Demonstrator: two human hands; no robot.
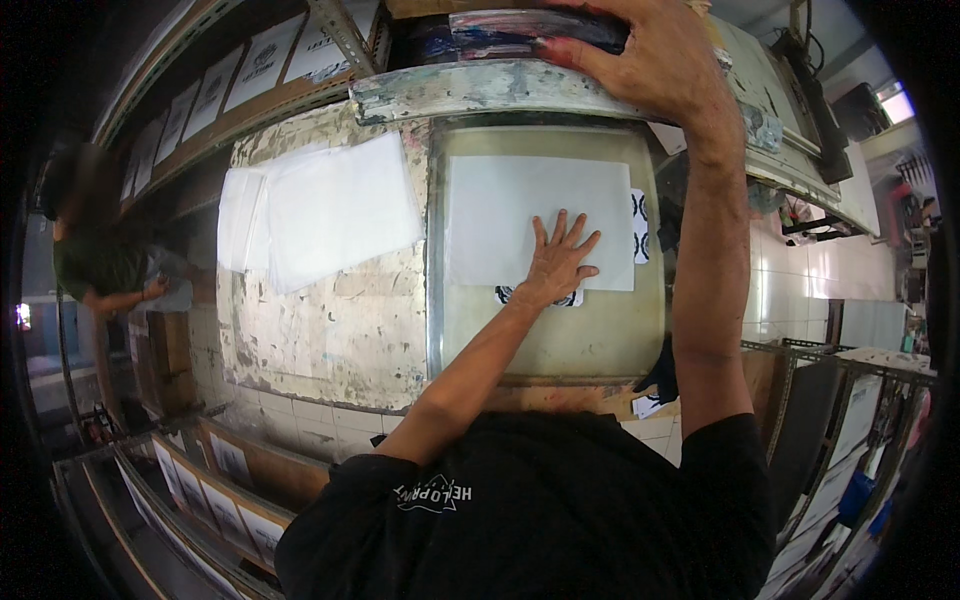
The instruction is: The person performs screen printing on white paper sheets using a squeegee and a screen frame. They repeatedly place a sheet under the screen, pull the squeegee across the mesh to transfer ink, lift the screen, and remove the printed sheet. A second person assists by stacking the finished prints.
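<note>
My left hand [560, 262] lies flat with fingers spread on a white sheet [490, 205]. The sheet rests on a pale, smooth panel [550, 345] with a raised edge. Bits of black-printed paper [641, 228] peek out past the sheet's right and lower edges. At the top, my right hand [660, 60] is closed round an ink-smeared dark bar [500, 35], its red-stained thumb on the near side. Some of its fingers are cut off by the picture's edge. A paint-crusted wooden beam [480, 90] runs across just below that hand.
Loose white sheets [340, 210] lie stacked on a stained board [320, 340] to the left. Racks with printed sheets [265, 65] stand upper left, lower left and on the right. Another person [110, 260] stands at far left. A metal-edged table [780, 120] is upper right.
</note>
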